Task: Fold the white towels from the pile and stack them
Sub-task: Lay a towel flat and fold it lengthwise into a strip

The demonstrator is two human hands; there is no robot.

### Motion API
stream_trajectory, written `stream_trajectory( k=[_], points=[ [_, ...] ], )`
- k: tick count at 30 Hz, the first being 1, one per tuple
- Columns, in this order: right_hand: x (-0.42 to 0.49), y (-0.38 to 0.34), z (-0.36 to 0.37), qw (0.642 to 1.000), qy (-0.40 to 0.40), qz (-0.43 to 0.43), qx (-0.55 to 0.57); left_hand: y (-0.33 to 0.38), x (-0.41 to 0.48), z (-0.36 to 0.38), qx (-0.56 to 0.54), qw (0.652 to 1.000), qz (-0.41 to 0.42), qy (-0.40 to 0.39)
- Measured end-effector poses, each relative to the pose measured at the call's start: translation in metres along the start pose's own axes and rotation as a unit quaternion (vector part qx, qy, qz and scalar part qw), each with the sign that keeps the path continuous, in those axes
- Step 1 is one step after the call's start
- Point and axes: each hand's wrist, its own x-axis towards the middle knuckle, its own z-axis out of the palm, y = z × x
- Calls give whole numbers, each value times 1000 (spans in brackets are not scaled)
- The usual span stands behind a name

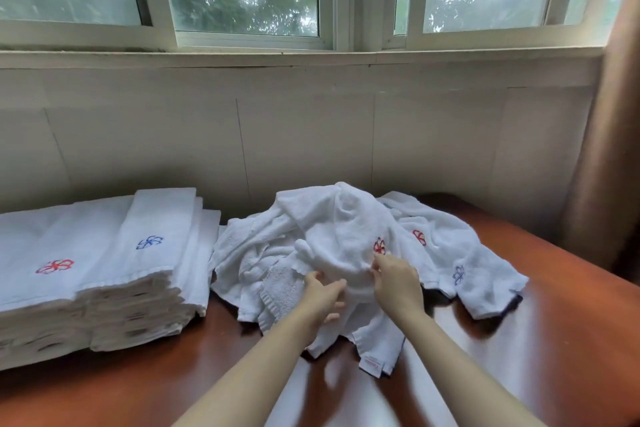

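The right hand [394, 282] pinches the top towel [346, 229] of the pile [249, 253] mid-table, the left hand [323, 295] open against it; a lift could drag tangled neighbours off the table [561, 329].

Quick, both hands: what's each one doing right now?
Left hand: at the top towel, fingers spread; grip cannot be told.
Right hand: pinching that towel.

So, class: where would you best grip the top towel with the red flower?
Probably pinch the top towel along its near hem, below the red flower, coming from the front: that edge lies loose and reachable, while the rest is bunched on the pile.
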Motion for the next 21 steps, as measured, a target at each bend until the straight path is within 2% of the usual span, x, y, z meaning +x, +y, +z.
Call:
stream_trajectory(
  k=[3,6,10,14,17,19,21],
  points=[
    [-5,-9,-9,998,21,5,52,7,-1,6,-136,990,-5,34],
    [-21,-27,-21,990,35,-21,135,10,-9,6,-220,974,-14,49],
    [-43,-47,-33,975,30,-37,218,20,-31,-4,-273,961,-36,11],
    [-67,-66,-38,957,49,-62,278,40,-63,-26,-328,942,-2,-71],
    [-81,-74,-36,964,18,-97,245,62,-90,-37,-322,940,45,-99],
    [-84,-77,-34,983,-15,-56,172,82,-107,-40,-313,942,74,-97],
    [-76,-81,-39,993,4,17,121,108,-122,-41,-289,945,117,-100]
  ],
)
